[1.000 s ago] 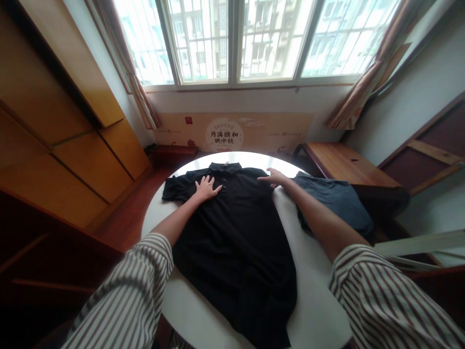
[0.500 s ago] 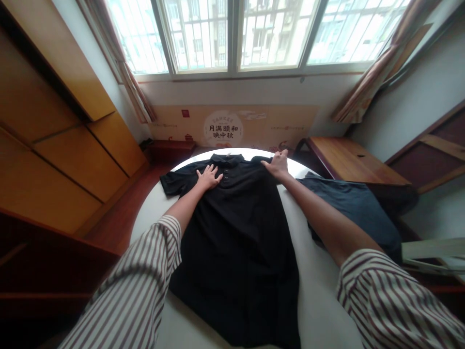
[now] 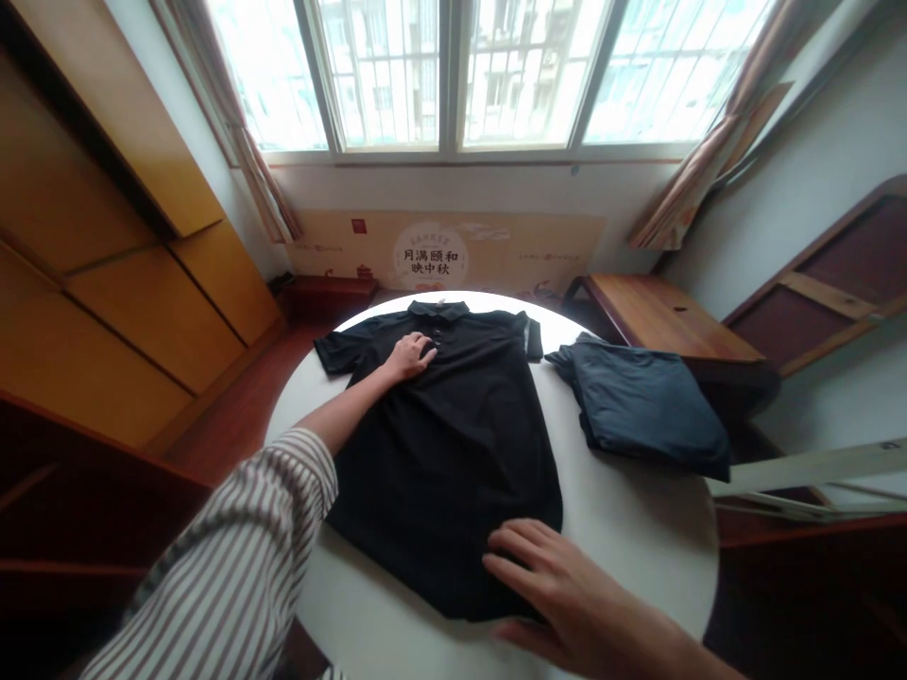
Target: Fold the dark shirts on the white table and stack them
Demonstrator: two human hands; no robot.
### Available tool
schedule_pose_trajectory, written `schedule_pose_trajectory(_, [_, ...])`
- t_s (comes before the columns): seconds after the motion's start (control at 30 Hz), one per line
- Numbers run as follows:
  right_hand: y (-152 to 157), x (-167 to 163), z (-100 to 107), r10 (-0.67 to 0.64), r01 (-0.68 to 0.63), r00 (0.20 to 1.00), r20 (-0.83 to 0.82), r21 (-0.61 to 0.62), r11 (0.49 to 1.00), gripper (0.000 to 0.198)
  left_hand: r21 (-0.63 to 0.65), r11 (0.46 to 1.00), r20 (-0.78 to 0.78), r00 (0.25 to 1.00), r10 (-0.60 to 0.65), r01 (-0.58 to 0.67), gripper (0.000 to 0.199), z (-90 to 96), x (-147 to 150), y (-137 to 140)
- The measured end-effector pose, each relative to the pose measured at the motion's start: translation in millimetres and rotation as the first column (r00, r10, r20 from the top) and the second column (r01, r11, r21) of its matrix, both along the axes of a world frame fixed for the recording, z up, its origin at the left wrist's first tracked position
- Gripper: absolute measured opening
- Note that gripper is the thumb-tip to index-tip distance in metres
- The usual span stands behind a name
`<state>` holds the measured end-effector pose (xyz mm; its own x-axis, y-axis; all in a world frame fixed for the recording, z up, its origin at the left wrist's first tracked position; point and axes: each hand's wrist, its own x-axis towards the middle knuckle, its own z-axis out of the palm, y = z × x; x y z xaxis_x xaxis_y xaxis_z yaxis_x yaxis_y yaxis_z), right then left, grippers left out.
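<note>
A black short-sleeved polo shirt (image 3: pixel 439 453) lies spread front side up, its collar at the far side and its hem toward me. My left hand (image 3: pixel 409 357) rests on the shirt's chest beside the buttons, fingers lying apart on the cloth and gripping nothing. Over the hem's right corner is my right hand (image 3: pixel 545 586), its fingers slightly bent and its thumb held away from them. Whether its fingertips press on the cloth is hard to make out. The shirt's right-hand sleeve lies out flat near the far edge.
A folded dark blue garment (image 3: pixel 641 401) sits on the right of the round white table (image 3: pixel 638 529). Beyond the table stand a wooden stool or bench (image 3: pixel 673 316) and a printed panel (image 3: pixel 510 246) under the window. Wooden cabinets (image 3: pixel 134 312) line the left.
My right hand has let go of the shirt's right shoulder and come back toward me to the hem. My left hand stays on the chest, its fingers a little less spread.
</note>
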<state>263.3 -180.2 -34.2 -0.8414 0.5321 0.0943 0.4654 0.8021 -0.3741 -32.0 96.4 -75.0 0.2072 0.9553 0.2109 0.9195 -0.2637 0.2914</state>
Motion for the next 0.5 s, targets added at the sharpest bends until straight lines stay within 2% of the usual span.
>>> schedule_pose_trajectory(0.07, [-21, 18, -15, -0.054, 0.055, 0.998, -0.031, 0.05, 0.997, 0.045, 0.001, 0.98, 0.044, 0.979, -0.197, 0.197, 0.037, 11.6, 3, -48])
schedule_pose_trajectory(0.17, [-28, 42, -36, -0.122, 0.145, 0.985, -0.125, 0.19, 0.971, 0.044, 0.004, 0.871, 0.109, 0.866, -0.488, 0.49, 0.033, 29.3, 1, -146])
schedule_pose_trajectory(0.27, [-27, 54, -47, -0.138, 0.191, 0.958, -0.25, 0.206, 0.96, 0.036, -0.074, 0.75, 0.056, 0.754, -0.654, 0.657, 0.039, 35.8, -7, -242])
schedule_pose_trajectory(0.3, [-26, 55, -48, -0.154, 0.214, 0.944, -0.293, 0.185, 0.959, 0.032, -0.063, 0.736, 0.035, 0.739, -0.673, 0.674, 0.047, 33.8, -11, -266])
schedule_pose_trajectory(0.37, [-23, 56, -47, -0.217, 0.293, 0.898, -0.382, 0.151, 0.944, 0.024, -0.007, 0.756, -0.041, 0.755, -0.654, 0.654, 0.051, 24.2, -20, -298])
schedule_pose_trajectory(0.4, [-21, 57, -46, -0.259, 0.344, 0.87, -0.421, 0.14, 0.929, 0.021, 0.041, 0.777, -0.078, 0.777, -0.624, 0.628, 0.043, 17.8, -24, -306])
schedule_pose_trajectory(0.47, [-14, 57, -42, -0.331, 0.439, 0.808, -0.487, 0.125, 0.89, 0.018, 0.135, 0.821, -0.109, 0.832, -0.544, 0.555, 0.026, 5.3, -32, -313])
schedule_pose_trajectory(0.5, [-10, 58, -40, -0.358, 0.477, 0.778, -0.516, 0.117, 0.871, 0.017, 0.183, 0.842, -0.086, 0.862, -0.5, 0.507, 0.028, 0.6, -36, -313])
